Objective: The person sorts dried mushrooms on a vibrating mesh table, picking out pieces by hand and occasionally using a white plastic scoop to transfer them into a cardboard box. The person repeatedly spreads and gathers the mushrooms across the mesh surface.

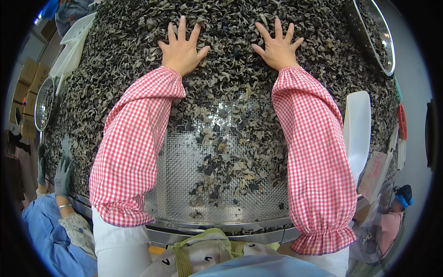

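My left hand [182, 50] lies palm down with spread fingers on a thick layer of dried dark fungus pieces [225, 59]. To its right, my right hand [278, 48] rests on the same layer, fingers also apart. Neither hand grips anything. Red-and-white checked sleeves [135, 138] cover both forearms. Between the sleeves, a metal mesh surface [176, 166] shows through, with loose fungus pieces scattered over it. The layer is thicker around and beyond both hands.
A white plastic scoop or tray [358, 128] stands beside my right sleeve. Metal colanders [391, 52] sit at both sides, with white trays [74, 45] at the upper left. A co-worker's gloved hands [63, 176] are at the lower left; another person [391, 225] is at the lower right.
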{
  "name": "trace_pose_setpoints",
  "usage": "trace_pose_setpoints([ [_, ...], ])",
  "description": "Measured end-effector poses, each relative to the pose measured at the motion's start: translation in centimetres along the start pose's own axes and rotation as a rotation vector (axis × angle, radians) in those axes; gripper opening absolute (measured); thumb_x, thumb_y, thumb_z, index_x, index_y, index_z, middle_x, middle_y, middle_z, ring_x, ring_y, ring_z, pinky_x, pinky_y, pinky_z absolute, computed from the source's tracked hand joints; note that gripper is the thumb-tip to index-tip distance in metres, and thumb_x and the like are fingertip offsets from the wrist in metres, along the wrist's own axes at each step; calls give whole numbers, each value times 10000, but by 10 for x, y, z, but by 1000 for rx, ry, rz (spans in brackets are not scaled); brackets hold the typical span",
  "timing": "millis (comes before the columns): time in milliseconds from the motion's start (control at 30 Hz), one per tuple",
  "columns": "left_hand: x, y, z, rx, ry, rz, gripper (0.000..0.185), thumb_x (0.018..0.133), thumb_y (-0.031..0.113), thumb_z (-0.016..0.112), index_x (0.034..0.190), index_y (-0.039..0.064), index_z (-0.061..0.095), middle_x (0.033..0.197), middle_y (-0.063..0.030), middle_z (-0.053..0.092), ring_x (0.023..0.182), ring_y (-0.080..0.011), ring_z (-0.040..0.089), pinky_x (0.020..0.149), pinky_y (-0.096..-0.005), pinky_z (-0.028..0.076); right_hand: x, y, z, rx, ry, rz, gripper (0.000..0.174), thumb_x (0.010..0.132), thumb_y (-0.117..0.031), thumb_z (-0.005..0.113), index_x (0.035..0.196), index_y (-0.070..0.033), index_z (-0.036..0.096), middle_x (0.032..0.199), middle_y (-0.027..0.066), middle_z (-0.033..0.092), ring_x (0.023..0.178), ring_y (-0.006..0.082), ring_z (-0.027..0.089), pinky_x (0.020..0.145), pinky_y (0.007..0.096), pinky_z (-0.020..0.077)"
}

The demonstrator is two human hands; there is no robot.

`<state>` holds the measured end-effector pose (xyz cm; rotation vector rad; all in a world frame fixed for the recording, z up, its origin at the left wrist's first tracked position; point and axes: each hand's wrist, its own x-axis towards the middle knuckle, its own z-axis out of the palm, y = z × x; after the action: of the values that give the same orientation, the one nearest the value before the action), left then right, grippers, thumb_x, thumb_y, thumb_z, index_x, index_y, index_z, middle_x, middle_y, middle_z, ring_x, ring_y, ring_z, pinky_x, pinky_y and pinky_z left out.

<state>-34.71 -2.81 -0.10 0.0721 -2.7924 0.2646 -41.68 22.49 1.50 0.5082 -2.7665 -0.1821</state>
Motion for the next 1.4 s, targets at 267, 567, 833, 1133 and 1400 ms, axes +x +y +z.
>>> trace_pose_setpoints([
  [267, -47, 22, -26, 25, -204, 43, 659, 938, 618, 289, 1489, 261, 230, 1579, -103, 9, 1436, -383, -4, 1059, -702, 83, -72, -23, -11, 88, -424, -105, 704, 883, -635, 438, 1482, -354, 200, 1569, 135, -60, 1388, 514, 38, 1053, 712, 117],
  [567, -141, 44, -45, -146, -467, 232, 736, 854, 717, 380, 1477, 357, 226, 1581, -62, -14, 1419, -429, -22, 1046, -717, 135, -177, -49, -37, 210, -758, -309, 686, 898, -691, 270, 1491, -368, 154, 1570, 135, -29, 1401, 486, -16, 1080, 686, 34],
  [833, -221, 50, -64, -300, -509, 420, 637, 882, 669, 408, 1440, 372, 326, 1543, -58, 210, 1428, -389, 46, 1057, -720, 99, -276, -55, -68, 337, -526, -482, 546, 959, -532, 374, 1454, -313, 314, 1531, 113, 234, 1408, 438, 102, 1074, 683, 134],
  [1133, -301, 28, -100, -449, -384, 533, 540, 887, 500, 549, 1387, 333, 431, 1448, -97, 387, 1384, -406, 200, 1088, -629, 198, -312, -1, -110, 703, -400, -409, 467, 899, -306, 592, 1327, -141, 506, 1407, 148, 433, 1318, 364, 368, 1090, 473, 313],
  [1400, -343, -9, -121, -667, -467, 456, 415, 868, 264, 618, 1279, 225, 568, 1367, -87, 483, 1331, -372, 325, 1095, -529, 254, -314, 1, -84, 453, -393, -404, 450, 923, -330, 561, 1316, -117, 508, 1419, 207, 389, 1314, 392, 362, 1082, 483, 297],
])
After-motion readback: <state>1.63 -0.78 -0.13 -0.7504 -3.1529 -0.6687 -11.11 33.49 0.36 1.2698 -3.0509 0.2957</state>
